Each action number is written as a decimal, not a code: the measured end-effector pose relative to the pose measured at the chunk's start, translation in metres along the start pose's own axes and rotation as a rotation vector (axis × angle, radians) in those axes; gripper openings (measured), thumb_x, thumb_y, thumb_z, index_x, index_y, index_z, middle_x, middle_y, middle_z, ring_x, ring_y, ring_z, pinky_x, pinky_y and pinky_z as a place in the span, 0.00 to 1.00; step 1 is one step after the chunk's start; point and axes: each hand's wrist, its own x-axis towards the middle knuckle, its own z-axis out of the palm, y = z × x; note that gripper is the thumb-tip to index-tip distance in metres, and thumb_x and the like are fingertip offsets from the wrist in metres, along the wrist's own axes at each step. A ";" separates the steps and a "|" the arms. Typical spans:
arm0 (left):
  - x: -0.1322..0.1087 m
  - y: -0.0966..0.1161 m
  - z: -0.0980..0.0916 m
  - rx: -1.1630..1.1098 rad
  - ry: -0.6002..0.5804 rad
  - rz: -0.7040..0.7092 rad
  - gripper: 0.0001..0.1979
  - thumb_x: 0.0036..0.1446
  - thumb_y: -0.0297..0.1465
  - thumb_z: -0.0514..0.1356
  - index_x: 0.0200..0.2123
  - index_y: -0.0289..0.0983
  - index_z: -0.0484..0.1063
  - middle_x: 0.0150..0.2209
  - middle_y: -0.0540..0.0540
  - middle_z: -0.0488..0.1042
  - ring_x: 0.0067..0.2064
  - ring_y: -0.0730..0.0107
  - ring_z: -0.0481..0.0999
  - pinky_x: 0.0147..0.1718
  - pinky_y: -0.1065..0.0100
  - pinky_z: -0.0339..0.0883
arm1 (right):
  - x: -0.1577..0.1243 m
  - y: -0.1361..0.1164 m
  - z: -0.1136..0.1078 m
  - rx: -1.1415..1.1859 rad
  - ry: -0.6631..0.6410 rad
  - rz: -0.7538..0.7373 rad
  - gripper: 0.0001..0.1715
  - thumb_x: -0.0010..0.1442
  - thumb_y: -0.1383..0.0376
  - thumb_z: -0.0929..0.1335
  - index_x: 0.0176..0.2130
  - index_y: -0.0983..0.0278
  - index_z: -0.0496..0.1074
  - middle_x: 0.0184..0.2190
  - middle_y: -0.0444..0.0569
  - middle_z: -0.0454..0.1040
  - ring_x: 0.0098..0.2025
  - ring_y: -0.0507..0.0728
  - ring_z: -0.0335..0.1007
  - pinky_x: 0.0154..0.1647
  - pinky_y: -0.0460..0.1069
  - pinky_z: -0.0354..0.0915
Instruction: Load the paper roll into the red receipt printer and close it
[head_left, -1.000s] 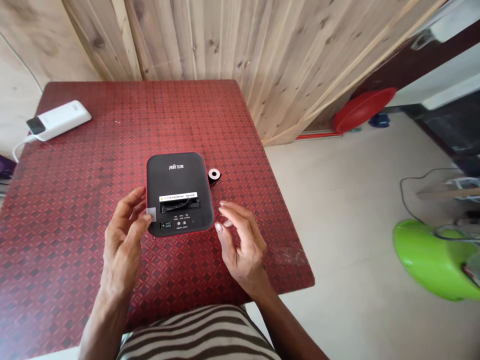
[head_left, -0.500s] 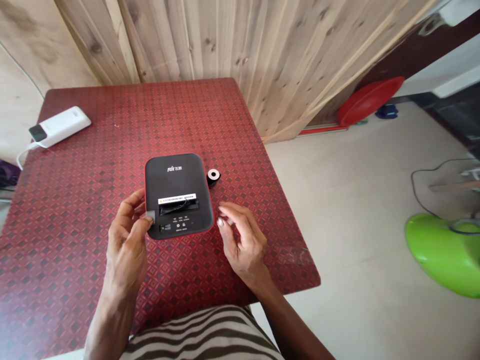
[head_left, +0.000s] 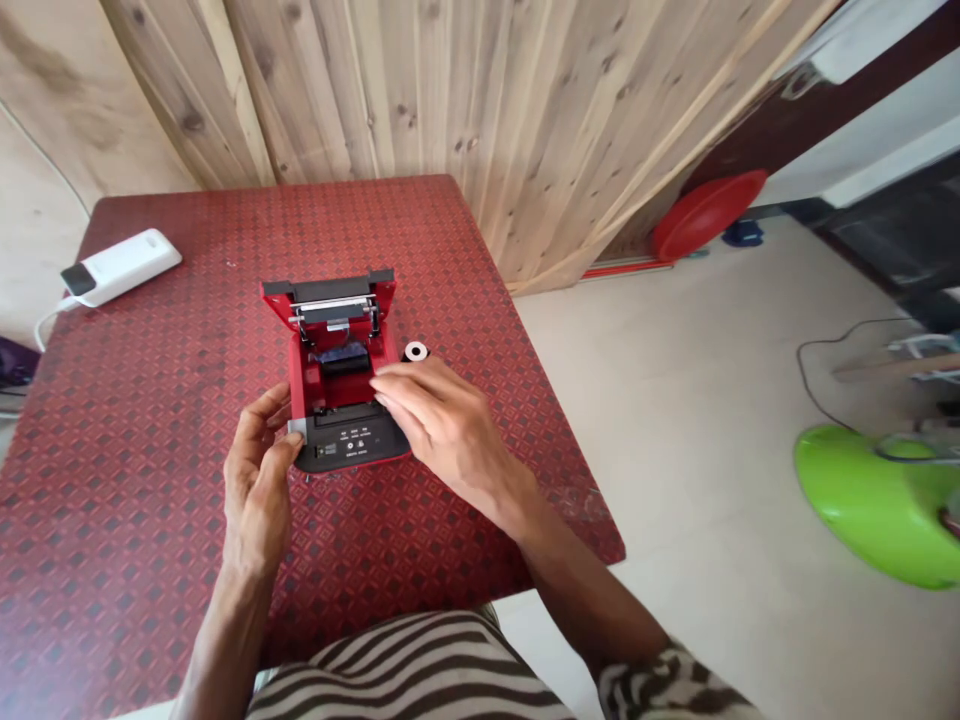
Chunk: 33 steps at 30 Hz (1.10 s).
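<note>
A small black and red printer point(head_left: 349, 440) rests on the red patterned table point(head_left: 225, 560), its lid point(head_left: 330, 292) raised to show a red inside with a dark roll point(head_left: 346, 365). My left hand point(head_left: 262, 470) grips the printer's near left corner, thumb on the grey tab. Over the printer's right edge is my right hand point(head_left: 442, 415), its fingers pressed together near the open compartment; whether anything small is between the fingertips is hidden. Just behind these fingers stands a roll with a white end point(head_left: 415, 351).
A white power bank point(head_left: 127, 267) with a cable lies at the table's far left. Wooden panelling point(head_left: 420, 90) rises behind the table. On the floor to the right are a red basin point(head_left: 705, 215) and a green stool point(head_left: 862, 500).
The printer's lid has swung up from closed, showing the inside. My right hand has moved left and up over the printer's right side. My left hand keeps its hold.
</note>
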 end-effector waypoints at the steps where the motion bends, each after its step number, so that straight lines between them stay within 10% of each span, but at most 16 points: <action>1: 0.000 -0.005 -0.002 0.015 -0.014 0.033 0.25 0.65 0.40 0.68 0.63 0.42 0.78 0.61 0.42 0.81 0.63 0.51 0.77 0.62 0.54 0.69 | 0.014 0.001 0.002 -0.033 -0.111 -0.017 0.14 0.77 0.75 0.66 0.53 0.62 0.79 0.52 0.54 0.85 0.53 0.59 0.82 0.61 0.57 0.78; 6: -0.002 -0.014 -0.003 0.052 -0.049 0.119 0.25 0.68 0.46 0.66 0.63 0.42 0.77 0.60 0.41 0.81 0.56 0.54 0.81 0.55 0.56 0.75 | 0.064 -0.005 0.013 -0.260 -0.501 0.062 0.20 0.75 0.80 0.62 0.52 0.67 0.79 0.48 0.57 0.85 0.49 0.62 0.81 0.55 0.58 0.76; 21: -0.007 0.004 0.003 0.104 -0.048 0.072 0.26 0.67 0.47 0.65 0.62 0.39 0.77 0.56 0.39 0.84 0.52 0.54 0.83 0.49 0.56 0.76 | 0.036 -0.001 0.005 -0.003 -0.197 0.288 0.10 0.80 0.64 0.63 0.55 0.61 0.72 0.52 0.58 0.84 0.55 0.66 0.79 0.59 0.64 0.74; 28: -0.006 0.005 0.003 0.108 -0.039 0.072 0.25 0.67 0.45 0.64 0.61 0.38 0.77 0.56 0.39 0.84 0.51 0.54 0.83 0.49 0.55 0.77 | 0.040 -0.005 -0.005 0.371 -0.320 0.344 0.13 0.83 0.59 0.61 0.55 0.59 0.73 0.40 0.46 0.89 0.43 0.56 0.87 0.53 0.54 0.74; 33: -0.006 0.003 0.002 0.112 -0.054 0.067 0.25 0.68 0.45 0.64 0.61 0.39 0.77 0.57 0.39 0.83 0.53 0.54 0.82 0.51 0.55 0.77 | 0.060 -0.005 0.009 0.073 -0.480 0.291 0.08 0.78 0.69 0.68 0.50 0.62 0.78 0.40 0.48 0.87 0.41 0.57 0.86 0.46 0.51 0.73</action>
